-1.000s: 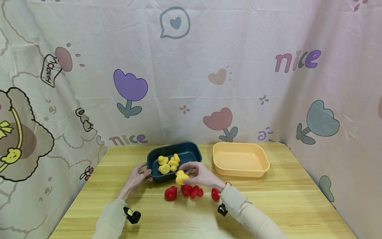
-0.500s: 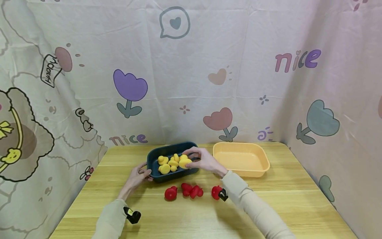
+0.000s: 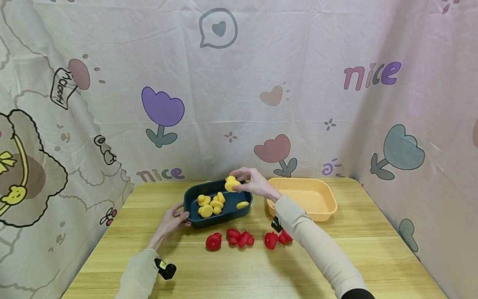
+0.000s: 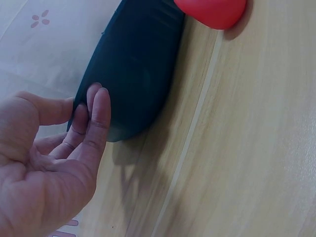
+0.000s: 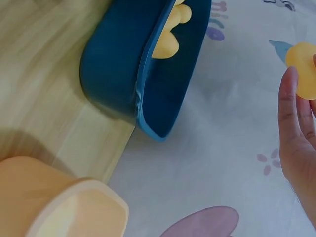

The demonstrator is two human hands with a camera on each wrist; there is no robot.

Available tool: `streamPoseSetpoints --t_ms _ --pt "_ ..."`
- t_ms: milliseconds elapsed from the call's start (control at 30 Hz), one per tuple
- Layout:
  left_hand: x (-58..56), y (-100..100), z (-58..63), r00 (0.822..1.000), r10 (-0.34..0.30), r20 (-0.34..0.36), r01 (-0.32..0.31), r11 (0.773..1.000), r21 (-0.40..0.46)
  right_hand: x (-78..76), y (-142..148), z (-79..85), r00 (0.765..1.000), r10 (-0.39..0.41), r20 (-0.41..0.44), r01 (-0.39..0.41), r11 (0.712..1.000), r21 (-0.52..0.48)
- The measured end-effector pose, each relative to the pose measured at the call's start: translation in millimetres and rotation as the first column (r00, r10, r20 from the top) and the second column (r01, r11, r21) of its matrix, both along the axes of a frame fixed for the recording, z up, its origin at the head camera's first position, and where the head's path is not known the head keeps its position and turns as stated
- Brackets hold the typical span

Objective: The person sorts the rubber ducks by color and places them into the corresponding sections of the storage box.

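Note:
At its left end, my left hand pinches the rim of the dark blue bin; in the left wrist view the thumb of that left hand lies inside the rim and the fingers outside. Several yellow rubber ducks lie in the bin's left half, and one more yellow piece at its right end. My right hand holds a yellow rubber duck between thumb and fingers, over the bin's far rim. The right wrist view shows this held duck at the right edge.
A light orange bin stands to the right, partly behind the right sleeve. In front of the blue bin lie several red duck-shaped toys, with more red toys farther right. A printed cloth hangs behind the wooden table.
My right hand has carried the yellow duck from in front of the blue bin, across it, up to its far rim. The left hand has stayed on the bin's left end.

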State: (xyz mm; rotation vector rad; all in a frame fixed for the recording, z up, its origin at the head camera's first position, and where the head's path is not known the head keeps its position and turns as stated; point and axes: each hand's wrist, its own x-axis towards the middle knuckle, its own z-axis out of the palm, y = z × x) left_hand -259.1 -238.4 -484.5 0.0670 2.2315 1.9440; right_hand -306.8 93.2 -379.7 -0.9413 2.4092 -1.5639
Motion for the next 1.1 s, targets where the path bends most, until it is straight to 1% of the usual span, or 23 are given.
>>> streamPoseSetpoints --t_ms 267,300,467,533,600,867,967,1100 --pt "0.6 1 0.1 1.0 -0.005 0.0 0.005 1.0 0.005 -19.8 -5 -2.4 0.997 -0.05 0.064 0.046 0.998 0.052" --pt "0.7 0 0.3 1.0 -0.014 -0.004 0.014 1.0 0.002 -22.0 -6 -3.7 0.996 -0.06 0.068 0.056 0.997 0.059" --pt "0.8 0 1.6 1.0 -0.003 0.001 0.003 1.0 -0.003 -32.7 -6 -11.5 0.988 -0.12 0.1 0.11 0.989 0.1" --pt "0.7 0 1.5 1.0 0.005 0.004 -0.005 1.0 -0.003 -36.0 -7 -14.4 0.983 -0.136 0.12 0.124 0.987 0.106" --pt "0.9 0 1.1 1.0 -0.001 0.001 0.001 1.0 -0.007 -39.0 -8 -17.6 0.979 -0.148 0.139 0.133 0.985 0.109" --pt "1.6 -1 1.0 1.0 0.006 -0.001 -0.006 1.0 -0.009 -47.1 -14 -29.8 0.957 -0.212 0.198 0.191 0.974 0.118" --pt "1.2 -1 1.4 1.0 0.001 -0.002 -0.001 1.0 -0.01 -47.9 -16 -33.5 0.953 -0.223 0.206 0.201 0.972 0.123" --pt "0.4 -1 0.5 1.0 0.002 -0.001 -0.002 1.0 -0.007 -48.3 -15 -36.2 0.952 -0.223 0.21 0.204 0.973 0.107"
